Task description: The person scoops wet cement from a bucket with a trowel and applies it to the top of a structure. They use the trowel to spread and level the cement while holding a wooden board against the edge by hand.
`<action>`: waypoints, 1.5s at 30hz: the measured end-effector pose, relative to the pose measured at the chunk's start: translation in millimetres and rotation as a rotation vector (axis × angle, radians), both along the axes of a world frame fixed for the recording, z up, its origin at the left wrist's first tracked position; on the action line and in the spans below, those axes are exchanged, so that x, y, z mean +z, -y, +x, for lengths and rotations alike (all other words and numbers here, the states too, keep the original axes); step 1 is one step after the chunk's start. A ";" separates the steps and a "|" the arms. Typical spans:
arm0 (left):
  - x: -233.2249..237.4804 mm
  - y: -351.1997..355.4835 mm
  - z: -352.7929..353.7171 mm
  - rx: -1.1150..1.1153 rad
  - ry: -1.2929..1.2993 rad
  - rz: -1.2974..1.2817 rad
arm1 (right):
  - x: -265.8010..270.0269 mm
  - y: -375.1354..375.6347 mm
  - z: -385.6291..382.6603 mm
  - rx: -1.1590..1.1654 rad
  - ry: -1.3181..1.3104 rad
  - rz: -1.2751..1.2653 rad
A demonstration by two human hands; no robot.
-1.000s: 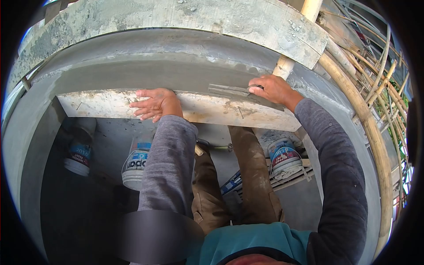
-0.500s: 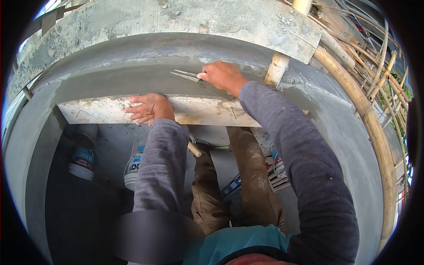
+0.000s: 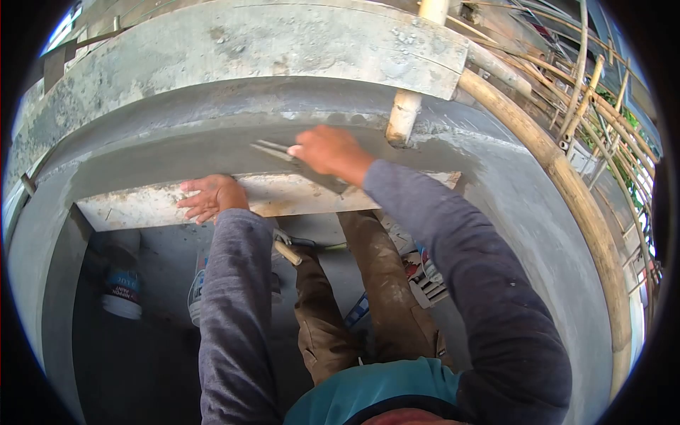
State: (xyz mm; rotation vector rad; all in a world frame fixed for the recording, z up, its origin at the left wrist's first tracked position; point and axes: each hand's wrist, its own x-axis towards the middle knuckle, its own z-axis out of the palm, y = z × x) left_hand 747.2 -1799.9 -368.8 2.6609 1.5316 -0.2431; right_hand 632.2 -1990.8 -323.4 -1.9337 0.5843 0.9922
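Observation:
My left hand (image 3: 211, 197) lies with spread fingers on a long pale board (image 3: 287, 193) set along the edge of the grey cement ledge. In my right hand (image 3: 331, 153) is a metal trowel (image 3: 312, 173), its fingers wrapped round the grip. The blade lies over the wet cement surface (image 3: 170, 157) and reaches the board's far edge. Part of the trowel is hidden by the hand.
Beyond the ledge stands a raised concrete beam (image 3: 234, 46), with a bamboo post (image 3: 402, 119) under it. A thick bamboo pole (image 3: 567, 177) curves down the right. Below are a paint bucket (image 3: 122, 294) and a wooden-handled tool (image 3: 287, 253).
The view has shifted, so the ledge and board appear lower and further left. My right hand with the trowel has moved a little relative to the board. My left hand stays on the board.

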 end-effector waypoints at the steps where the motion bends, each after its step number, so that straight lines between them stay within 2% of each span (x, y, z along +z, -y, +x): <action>1: -8.0 -5.4 -1.7 -0.007 0.035 0.036 | -7.2 -14.0 23.0 -0.005 0.012 -0.008; 2: -9.7 -8.0 -2.1 -0.006 0.059 0.024 | -15.5 -23.1 30.3 -0.029 0.138 0.005; 4: -6.6 -1.4 -4.7 -0.014 0.083 0.017 | -27.9 -29.1 41.2 0.031 -0.016 -0.008; 7: 2.3 9.4 -2.7 0.037 0.041 -0.026 | -37.7 -2.4 -2.3 0.133 -0.133 -0.102; 9: 7.6 11.7 -2.2 0.008 0.026 -0.015 | -21.1 40.8 -49.0 0.091 -0.298 -0.159; 10: 1.7 5.9 -1.2 0.004 0.040 0.002 | -16.6 59.9 -71.7 0.141 -0.429 -0.180; 14: 3.7 5.4 -3.0 -0.023 0.039 -0.002 | 21.2 106.5 -134.9 0.133 -0.610 -0.297; 17: 5.6 7.9 -2.8 -0.029 0.043 -0.012 | 54.0 106.2 -131.3 0.123 -0.517 -0.201; 19: 2.9 5.1 -2.6 -0.025 0.044 0.004 | 92.5 91.6 -109.1 0.061 -0.320 -0.109; 22: 1.6 6.2 -4.2 -0.035 0.039 0.030 | 141.2 75.3 -82.1 0.025 -0.234 0.012; 24: 2.8 5.0 0.7 -0.045 0.038 0.053 | 155.9 70.5 -80.7 0.037 -0.148 0.066; 25: 3.2 5.6 0.5 -0.054 0.017 0.062 | 149.5 74.1 -85.9 0.035 -0.146 0.075; 27: 3.0 6.5 -1.2 -0.061 -0.008 0.079 | 120.3 92.3 -104.5 -0.158 -0.317 -0.176; 29: 2.8 7.2 -1.1 -0.058 -0.026 0.103 | 81.1 116.5 -118.4 -0.104 -0.427 -0.270; 33: 6.9 10.0 -0.6 -0.063 0.013 0.093 | -7.0 132.7 -148.6 0.011 -0.589 -0.257; 35: 9.1 12.8 1.5 -0.019 0.001 0.036 | -32.2 128.4 -147.7 0.060 -0.635 -0.237; 39: 12.5 19.2 -0.7 0.000 0.027 -0.020 | -34.8 102.7 -122.1 0.078 -0.651 -0.158; 41: 10.6 16.5 -0.6 0.001 0.040 -0.026 | -14.0 89.3 -98.2 0.121 -0.469 -0.074; 43: 8.8 12.7 -0.3 -0.002 0.052 -0.038 | 12.2 78.0 -75.0 0.095 -0.398 -0.005; 45: 5.6 10.0 -0.9 -0.015 0.049 0.008 | 32.6 55.4 -65.9 0.054 -0.180 0.010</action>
